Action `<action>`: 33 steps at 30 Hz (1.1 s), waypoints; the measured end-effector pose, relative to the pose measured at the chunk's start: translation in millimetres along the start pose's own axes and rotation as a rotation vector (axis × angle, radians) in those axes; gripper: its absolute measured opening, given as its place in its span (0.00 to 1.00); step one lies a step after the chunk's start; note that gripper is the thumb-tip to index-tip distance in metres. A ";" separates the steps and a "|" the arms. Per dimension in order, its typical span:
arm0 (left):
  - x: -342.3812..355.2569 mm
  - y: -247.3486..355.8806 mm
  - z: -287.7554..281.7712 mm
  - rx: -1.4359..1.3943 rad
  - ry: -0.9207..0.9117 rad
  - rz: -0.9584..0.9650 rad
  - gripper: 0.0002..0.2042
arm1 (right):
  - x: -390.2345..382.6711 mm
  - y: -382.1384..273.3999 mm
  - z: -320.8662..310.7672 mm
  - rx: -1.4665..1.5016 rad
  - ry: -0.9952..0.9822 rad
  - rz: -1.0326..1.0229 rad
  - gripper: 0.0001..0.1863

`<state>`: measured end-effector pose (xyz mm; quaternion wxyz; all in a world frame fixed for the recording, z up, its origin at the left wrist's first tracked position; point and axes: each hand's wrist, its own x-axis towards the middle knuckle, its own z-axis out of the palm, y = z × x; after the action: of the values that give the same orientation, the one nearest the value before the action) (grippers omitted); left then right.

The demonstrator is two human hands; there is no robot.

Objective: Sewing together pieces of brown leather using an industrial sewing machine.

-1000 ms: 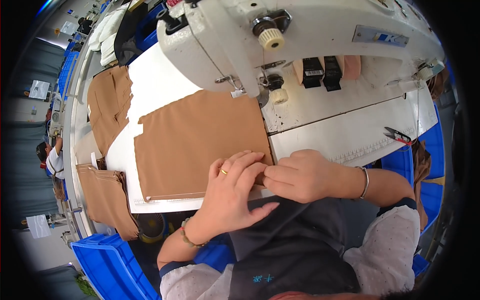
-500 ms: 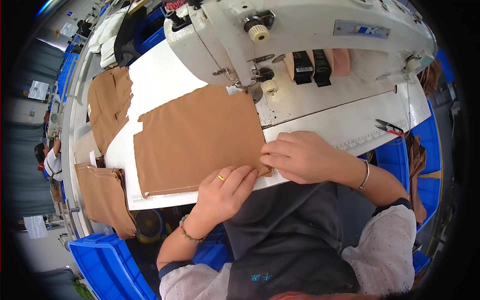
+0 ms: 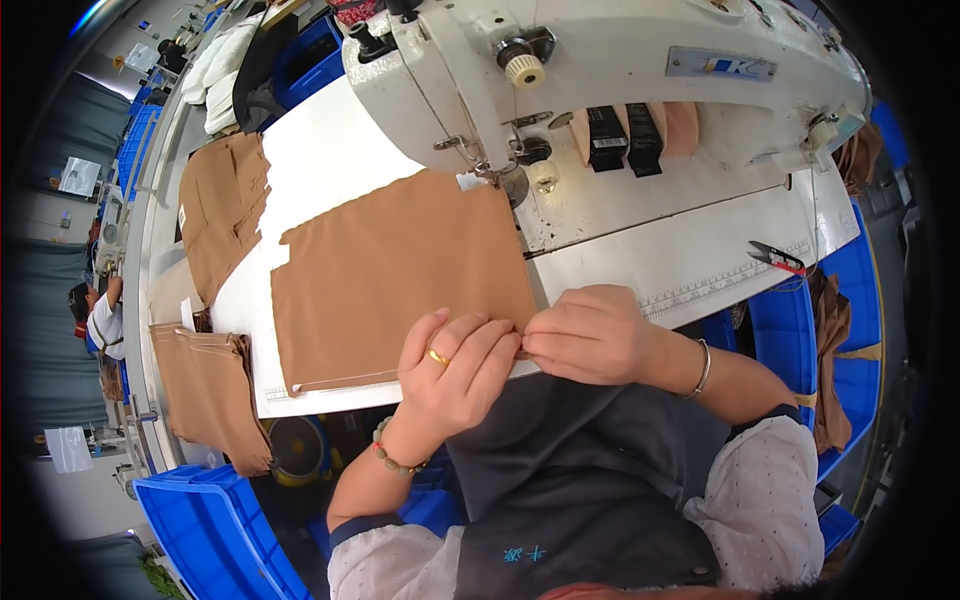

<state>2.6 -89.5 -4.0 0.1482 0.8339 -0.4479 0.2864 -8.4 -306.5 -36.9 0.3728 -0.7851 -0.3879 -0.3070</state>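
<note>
A piece of brown fabric point(image 3: 400, 270) lies flat on the white sewing table, its far right corner by the needle area of the white sewing machine point(image 3: 620, 60). My left hand point(image 3: 455, 365), with a gold ring, has its fingers curled on the fabric's near right corner. Thumb and fingers of my right hand point(image 3: 585, 335) pinch the same corner, touching the left fingertips. The bit of cloth between the fingers is mostly hidden.
Thread snips point(image 3: 776, 257) lie on the table's right by a printed ruler strip. More brown pieces point(image 3: 220, 210) and a folded brown stack point(image 3: 205, 390) are at left. Blue bins point(image 3: 215, 530) stand below the table. Black-labelled spools or packets point(image 3: 625, 140) sit under the machine arm.
Both hands have come together at the fabric's near right corner. The right hand has moved slightly down and its fingers have closed in; the fabric has shifted a little.
</note>
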 end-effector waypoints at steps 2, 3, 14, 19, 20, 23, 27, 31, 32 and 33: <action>-1.7 1.4 -9.1 0.032 0.014 0.040 0.10 | -2.0 -0.8 0.3 -0.016 0.021 0.001 0.11; -2.1 2.2 -13.3 0.046 -0.001 0.073 0.09 | -2.0 -0.5 -0.1 -0.016 0.022 0.003 0.11; -5.1 3.7 -14.7 0.084 -0.066 0.153 0.08 | -3.5 -3.3 -13.1 -0.241 -0.147 -0.228 0.10; -10.5 2.7 -6.7 -0.037 -0.119 0.157 0.08 | -3.6 -1.5 -15.6 -0.281 -0.188 -0.316 0.10; -10.9 3.1 -5.2 -0.036 -0.119 0.160 0.08 | -4.2 -0.6 -15.9 -0.265 -0.222 -0.327 0.10; -12.1 4.0 -2.0 -0.086 -0.131 0.151 0.08 | -4.4 0.7 -18.3 -0.288 -0.245 -0.359 0.09; -7.3 8.2 -1.3 -0.082 -0.132 0.065 0.10 | 0.0 -0.3 -20.7 -0.302 -0.243 -0.362 0.08; -4.5 -5.3 -0.9 0.022 -0.152 -0.074 0.13 | 10.9 -2.6 -19.6 -0.323 -0.116 -0.392 0.06; -2.8 -7.9 -3.3 0.022 -0.150 -0.073 0.13 | 12.2 -2.7 -19.8 -0.328 -0.091 -0.396 0.06; 0.3 -9.5 -7.0 0.041 -0.163 -0.036 0.13 | 12.2 -2.6 -19.7 -0.329 -0.092 -0.397 0.06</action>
<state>8.2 -80.9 1.8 0.0992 0.8653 -0.4372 0.2242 -8.1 -317.0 -16.2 0.1543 -0.7567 -0.4957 -0.3973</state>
